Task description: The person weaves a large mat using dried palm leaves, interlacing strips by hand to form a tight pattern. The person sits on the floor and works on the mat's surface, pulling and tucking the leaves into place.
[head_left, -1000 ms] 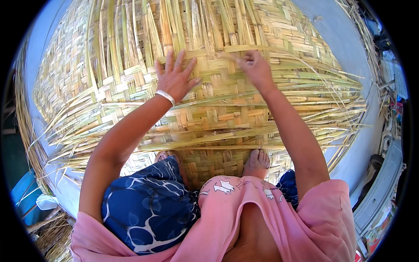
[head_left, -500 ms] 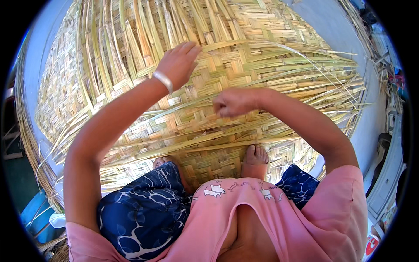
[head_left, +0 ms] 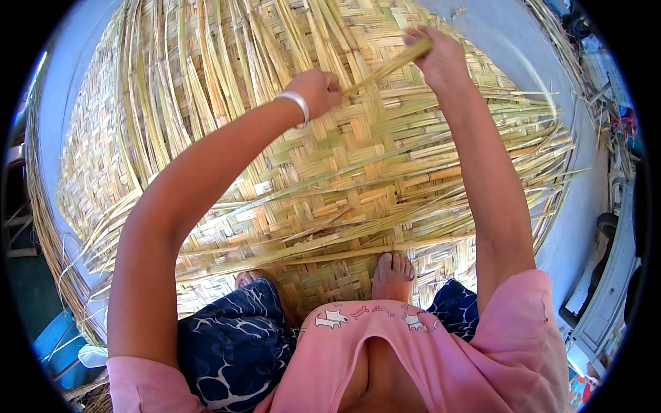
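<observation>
A large woven mat (head_left: pixel 330 172) of flat yellow-green bamboo strips lies on the floor under me, with loose strip ends fanning out at the far side and to the right. My left hand (head_left: pixel 318 91), with a white bangle on its wrist, grips one end of a loose strip (head_left: pixel 389 65) raised above the mat. My right hand (head_left: pixel 437 58) holds the same strip at its other end. My bare feet (head_left: pixel 392 275) rest on the near part of the mat.
Pale floor (head_left: pixel 585 227) shows around the mat on the right. A blue container (head_left: pixel 58 344) stands at the lower left. Loose strips and clutter (head_left: pixel 606 103) lie along the right edge, beside a grey object (head_left: pixel 606 303).
Both hands have lifted off the mat's surface. They now hold a loose strip between them, raised toward the far side; a second ago they were pressed flat on the weave.
</observation>
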Demonstrator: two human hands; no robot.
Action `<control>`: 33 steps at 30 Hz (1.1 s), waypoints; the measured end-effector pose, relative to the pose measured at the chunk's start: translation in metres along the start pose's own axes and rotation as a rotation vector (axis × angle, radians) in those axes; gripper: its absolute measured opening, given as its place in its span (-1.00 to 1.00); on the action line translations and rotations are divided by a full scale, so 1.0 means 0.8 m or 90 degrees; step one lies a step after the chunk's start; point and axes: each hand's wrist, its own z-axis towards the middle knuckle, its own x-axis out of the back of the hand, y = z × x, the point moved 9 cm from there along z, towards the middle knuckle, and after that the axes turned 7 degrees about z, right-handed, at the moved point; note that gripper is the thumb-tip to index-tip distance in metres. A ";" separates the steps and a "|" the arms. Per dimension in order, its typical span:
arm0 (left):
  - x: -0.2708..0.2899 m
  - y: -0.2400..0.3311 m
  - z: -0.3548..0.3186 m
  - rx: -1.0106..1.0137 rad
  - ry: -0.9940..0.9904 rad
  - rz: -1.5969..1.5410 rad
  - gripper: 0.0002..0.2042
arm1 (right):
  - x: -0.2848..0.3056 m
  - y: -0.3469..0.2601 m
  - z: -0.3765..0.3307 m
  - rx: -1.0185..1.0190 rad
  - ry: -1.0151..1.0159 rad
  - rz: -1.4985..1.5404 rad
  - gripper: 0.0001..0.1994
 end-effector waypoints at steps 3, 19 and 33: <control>0.012 0.031 -0.028 -0.164 0.187 0.170 -0.79 | -0.092 0.001 0.009 0.025 -0.190 -0.311 -0.62; 0.017 -0.073 0.007 0.156 0.216 -0.364 -0.73 | -0.149 0.138 0.053 0.069 -0.406 -0.994 -0.45; 0.025 -0.059 0.001 0.096 0.222 -0.368 -0.73 | -0.154 0.134 0.075 -0.014 -0.392 -0.974 -0.59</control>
